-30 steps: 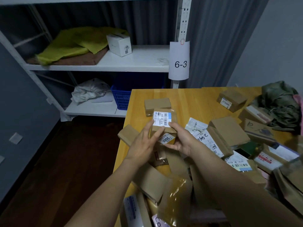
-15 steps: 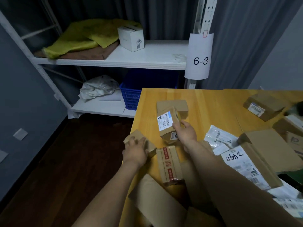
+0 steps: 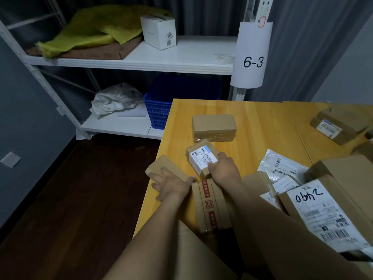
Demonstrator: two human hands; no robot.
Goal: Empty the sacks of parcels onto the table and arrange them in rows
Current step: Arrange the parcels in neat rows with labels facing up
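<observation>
Head cam: pressing flat w/ L hand (image 3: 171, 184) on brown parcel (image 3: 161, 167) at left edge of wooden table (image 3: 252, 116), fingers straight and spread, nothing clutched. Gripping small labelled parcel (image 3: 200, 159) w/ R hand (image 3: 226, 171), fingers curled over its near right corner; label up, slightly tilted, low over tabletop a bit beyond both hands, contact w/ wood not clear. Just behind it, plain parcel (image 3: 214, 126) lying flat, near but apart. Directly in front, btwn the wrists, taped parcel (image 3: 210, 207) w/ red printed tape, lengthwise toward camera. To the right: white mailers (image 3: 280, 166) w/ barcodes, then big box (image 3: 327, 201) w/ handwritten label, overlapping in a heap; far parcel (image 3: 333, 126) apart at back right. Beyond table, white rack (image 3: 181, 63): yellow-green sack (image 3: 96, 31) and white box (image 3: 159, 31) on upper shelf, crumpled bag (image 3: 115, 100) and blue basket (image 3: 159, 112) on lower, sign (image 3: 252, 57) reading 6-3 on the post.
</observation>
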